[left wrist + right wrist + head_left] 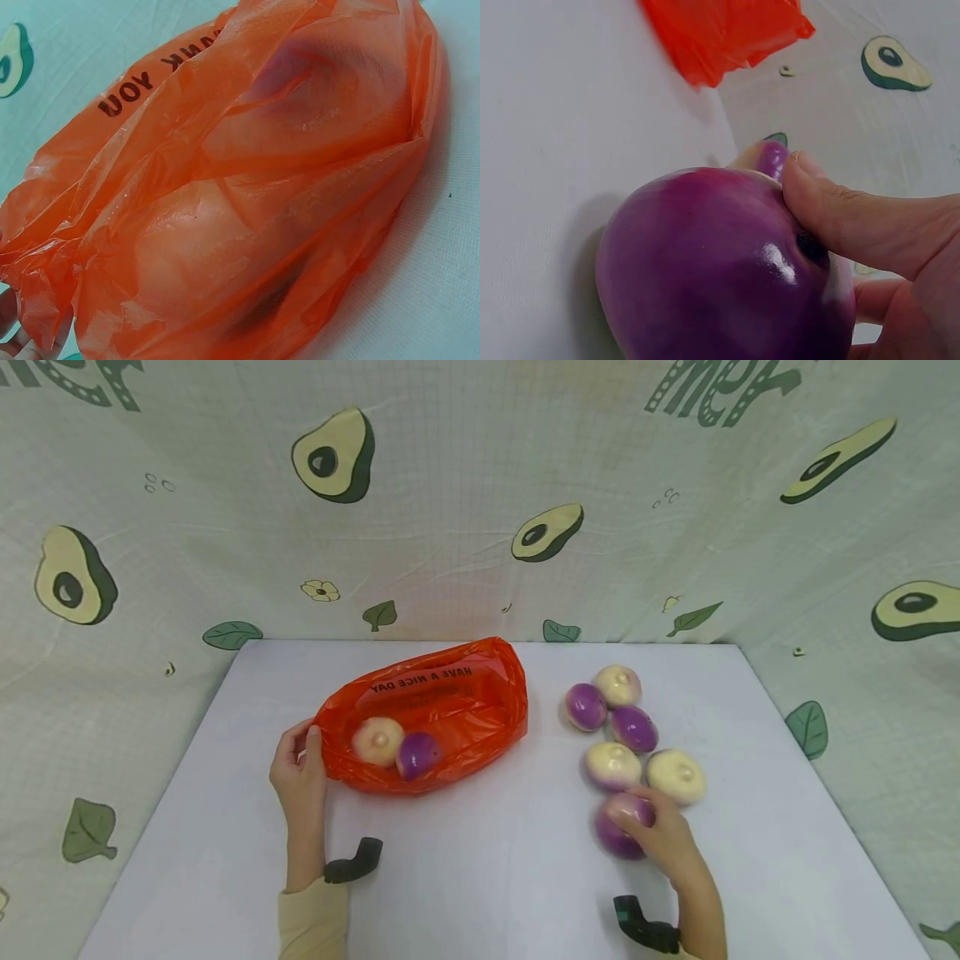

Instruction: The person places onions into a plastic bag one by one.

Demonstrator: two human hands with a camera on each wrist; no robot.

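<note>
A red plastic bag (480, 718) lies with its mouth spread, a pale onion-like piece (378, 742) and a purple one (419, 755) inside. The left hand (302, 768) pinches the bag's left edge; in the left wrist view its fingers (22, 343) show at the bag's (180, 247) lower left corner. On the right, the right hand (666, 835) grips a large purple onion (619, 839), thumb on top. The right wrist view shows this onion (712, 262) close up, with the right hand (900, 255) at its side and other fingers partly hidden behind it.
Beyond the gripped onion stand several others on the white table (480, 877): two pale ones (612, 766) (677, 777) nearby, then two small purple ones (586, 707) (634, 729) and another pale one (618, 686). An avocado-print cloth (450, 552) hangs behind the table.
</note>
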